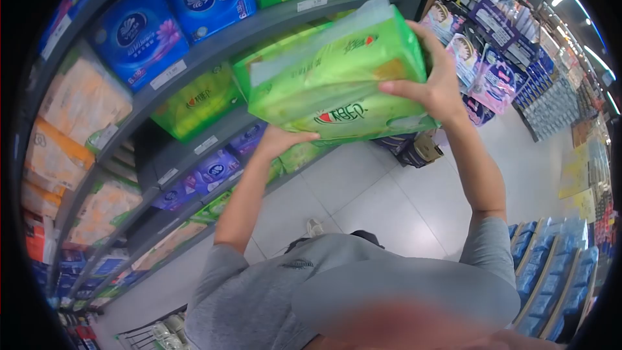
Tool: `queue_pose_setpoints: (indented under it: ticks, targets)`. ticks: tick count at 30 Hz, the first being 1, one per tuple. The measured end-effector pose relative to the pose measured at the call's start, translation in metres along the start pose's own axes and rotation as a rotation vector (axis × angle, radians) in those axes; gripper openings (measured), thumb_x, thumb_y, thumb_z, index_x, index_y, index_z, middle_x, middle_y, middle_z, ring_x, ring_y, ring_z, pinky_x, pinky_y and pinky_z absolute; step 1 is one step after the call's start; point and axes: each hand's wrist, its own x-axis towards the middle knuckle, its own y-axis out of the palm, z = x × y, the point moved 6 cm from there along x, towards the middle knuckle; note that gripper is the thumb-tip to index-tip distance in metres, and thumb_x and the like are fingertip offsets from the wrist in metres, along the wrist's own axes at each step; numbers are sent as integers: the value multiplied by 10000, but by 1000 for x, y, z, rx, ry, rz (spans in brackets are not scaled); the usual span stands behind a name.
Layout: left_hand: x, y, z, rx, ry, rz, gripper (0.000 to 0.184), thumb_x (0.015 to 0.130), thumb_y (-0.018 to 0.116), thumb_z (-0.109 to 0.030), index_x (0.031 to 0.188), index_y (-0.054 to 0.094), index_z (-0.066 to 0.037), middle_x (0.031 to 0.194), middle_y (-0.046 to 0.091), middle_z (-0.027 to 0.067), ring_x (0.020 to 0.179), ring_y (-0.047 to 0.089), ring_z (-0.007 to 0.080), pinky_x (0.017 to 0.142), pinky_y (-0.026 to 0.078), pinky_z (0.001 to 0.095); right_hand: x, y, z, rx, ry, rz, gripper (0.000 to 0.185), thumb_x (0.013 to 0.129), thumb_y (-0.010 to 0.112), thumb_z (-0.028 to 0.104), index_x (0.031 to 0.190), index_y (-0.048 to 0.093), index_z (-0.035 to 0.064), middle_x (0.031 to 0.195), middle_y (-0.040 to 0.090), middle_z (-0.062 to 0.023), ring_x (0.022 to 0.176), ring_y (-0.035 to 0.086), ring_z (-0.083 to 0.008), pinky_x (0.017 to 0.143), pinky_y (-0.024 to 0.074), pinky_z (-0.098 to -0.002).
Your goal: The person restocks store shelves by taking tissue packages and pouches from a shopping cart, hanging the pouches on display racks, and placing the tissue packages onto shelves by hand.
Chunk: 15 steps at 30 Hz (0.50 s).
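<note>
A large green plastic-wrapped tissue pack [363, 107] is held up in front of the shelves, tilted, with a loose clear flap of wrap at its top. My right hand [434, 81] grips its right end, the thumb lying on the front face and the fingers behind the edge. At the lower left corner, my left hand [285, 141] supports it from below, thumb on the front; its other fingers are hidden. Just behind the held pack, another green tissue pack [201, 100] sits on the middle shelf.
Shelf boards [214, 42] with price tags run along my left. Blue tissue packs [136, 34] stand on the upper shelf, purple packs [214, 172] lower down. A wire cart [155, 334] is at the bottom left. Blue packages [551, 279] fill a rack at right, beyond the tiled floor [389, 201].
</note>
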Motion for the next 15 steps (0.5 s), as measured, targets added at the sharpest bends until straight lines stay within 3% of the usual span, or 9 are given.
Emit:
queue_pose_setpoints:
  ticks: [3,5,6,7,9,11,13,14,15]
  targets:
    - [30,-37,-51,-175,288,-111,763,611,883,-85,1271,510,3,1227,584,101,1095,572,205,937,486,354,37,-16,-11,173,-11,-48,843,623,862,166,1316,441,-63,1163,597,-135,1060,591,-210,945,458,-310]
    - [46,-54,-94,-42,391,-200,763,599,885,-86,1261,517,1,1194,602,103,1079,582,204,928,491,365,69,-27,-42,185,-18,13,765,689,819,218,1319,465,-34,1226,566,-194,1131,562,-298,986,434,-385]
    - [56,-64,-114,49,463,-257,759,598,888,-106,1251,517,6,1166,614,105,1061,592,205,921,493,363,86,-32,-63,186,-9,-3,690,689,781,281,1236,508,-38,1114,616,-125,1011,596,-205,898,469,-329]
    - [65,-73,-134,142,531,-315,756,598,891,-126,1241,518,11,1138,626,108,1042,601,207,914,495,360,107,-36,-80,171,-4,76,640,725,761,283,1223,522,-40,1101,620,-106,997,598,-186,883,477,-319]
    - [83,-87,-168,244,522,-389,739,605,893,-185,1212,527,24,1113,640,123,1011,618,214,899,497,351,148,-37,-102,80,57,172,623,761,739,307,1258,531,-4,1179,594,-185,1094,572,-292,933,454,-392]
    - [105,-102,-196,408,621,-462,721,620,888,-233,1188,535,37,1106,647,140,993,631,217,887,498,343,181,-26,-81,230,-100,184,520,779,784,216,1207,583,-2,1101,657,-91,1025,604,-184,874,481,-308]
    - [124,-113,-217,657,652,-540,694,667,862,-236,1213,526,31,1127,645,146,1009,631,224,886,499,343,213,-27,-96,45,37,240,571,726,810,140,1233,580,12,1131,658,-76,1054,597,-190,935,457,-326]
    - [123,-85,-237,223,630,-447,743,650,829,-39,1282,440,-5,1197,579,152,1099,578,280,929,479,376,229,-25,-107,128,5,266,576,718,805,112,1237,578,12,1145,653,-73,1060,593,-193,942,453,-331]
    - [130,-85,-238,231,628,-466,743,650,829,-39,1282,440,-5,1197,579,152,1099,578,280,929,479,376,244,-23,-118,211,-32,291,581,710,800,84,1241,576,12,1158,649,-71,1065,590,-195,949,448,-335]
